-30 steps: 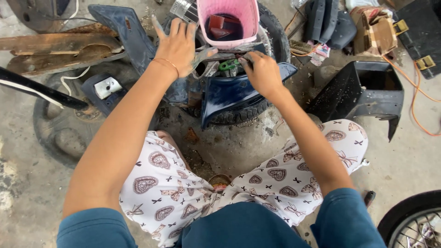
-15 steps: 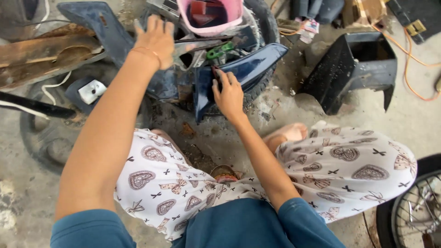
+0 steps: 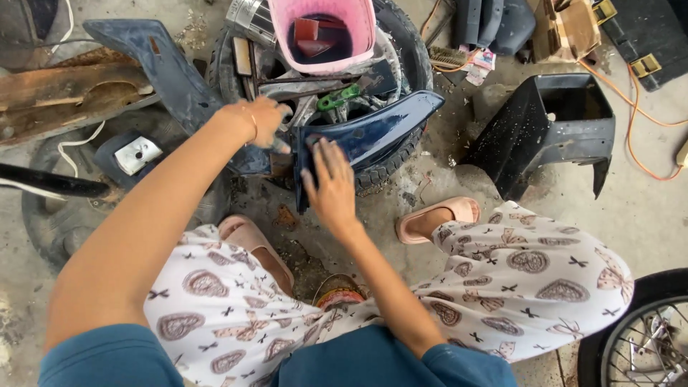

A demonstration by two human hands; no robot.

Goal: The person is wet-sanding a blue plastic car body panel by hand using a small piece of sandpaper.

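Left hand curled, right hand flat, fingers spread.

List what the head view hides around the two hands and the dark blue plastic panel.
- Left hand: fingertips hidden behind the dark blue plastic panel; grip unclear.
- Right hand: palm faces down; contact underneath unseen.
- Pink plastic bucket: top cut by frame edge.
- Spoked wheel: cut off at the corner.

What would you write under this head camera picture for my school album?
Right hand resting on a dark blue plastic panel, left hand gripping beside it, pink bucket above.
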